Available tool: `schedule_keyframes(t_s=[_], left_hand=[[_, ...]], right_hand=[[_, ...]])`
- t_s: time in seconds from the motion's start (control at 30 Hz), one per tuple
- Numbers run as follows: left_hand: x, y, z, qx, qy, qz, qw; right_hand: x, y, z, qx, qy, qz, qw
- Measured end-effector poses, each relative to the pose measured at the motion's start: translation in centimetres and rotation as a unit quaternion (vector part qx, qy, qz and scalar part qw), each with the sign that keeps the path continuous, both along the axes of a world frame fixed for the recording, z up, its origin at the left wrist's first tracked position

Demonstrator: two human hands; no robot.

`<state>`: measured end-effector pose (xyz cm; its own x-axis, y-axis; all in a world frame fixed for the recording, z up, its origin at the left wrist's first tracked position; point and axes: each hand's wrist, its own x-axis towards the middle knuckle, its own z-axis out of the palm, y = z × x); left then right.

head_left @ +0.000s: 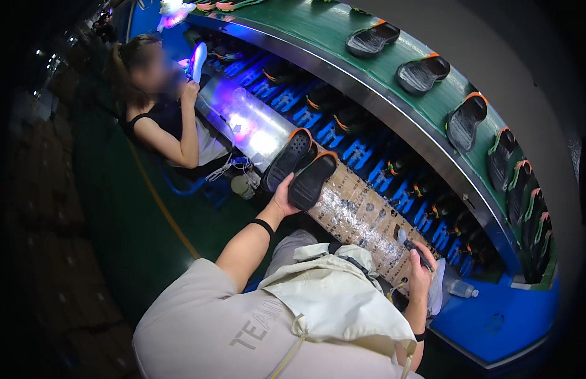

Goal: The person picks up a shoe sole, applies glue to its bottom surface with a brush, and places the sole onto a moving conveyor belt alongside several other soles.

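Observation:
My left hand (283, 197) is closed on the lower end of a black shoe sole (314, 181) with an orange edge, held over the long work surface. Right beside it is a second black sole (289, 155), dotted with small holes and orange-rimmed at the top; whether my hand also holds this one I cannot tell. Over the right part of the surface, my right hand (422, 268) grips a small brush (416, 251) by its dark handle, its pale head pointing up and left, apart from the soles.
Brown patterned sheeting under clear film covers the work surface (362, 218). Beyond runs a green conveyor (425, 47) carrying several black soles, above blue racks (356, 153). A clear bottle (461, 288) lies at right. At left, a co-worker (173, 126) holds a brightly lit sole.

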<state>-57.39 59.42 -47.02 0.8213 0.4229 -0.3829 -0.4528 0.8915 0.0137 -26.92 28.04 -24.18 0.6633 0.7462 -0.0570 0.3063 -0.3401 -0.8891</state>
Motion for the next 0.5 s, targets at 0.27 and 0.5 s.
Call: schedule_keyframes(t_s=[0.27, 0.5], left_hand=[[-1.8, -3.4, -0.3, 0.030, 0.082, 0.016, 0.996], [-3.8, -0.6, 9.8, 0.183, -0.034, -0.087, 0.979]], right_hand=[[1.6, -2.7, -3.3, 0.004, 0.017, -0.041, 0.999], [0.8, -2.4, -2.6, 0.006, 0.041, -0.050, 0.998]])
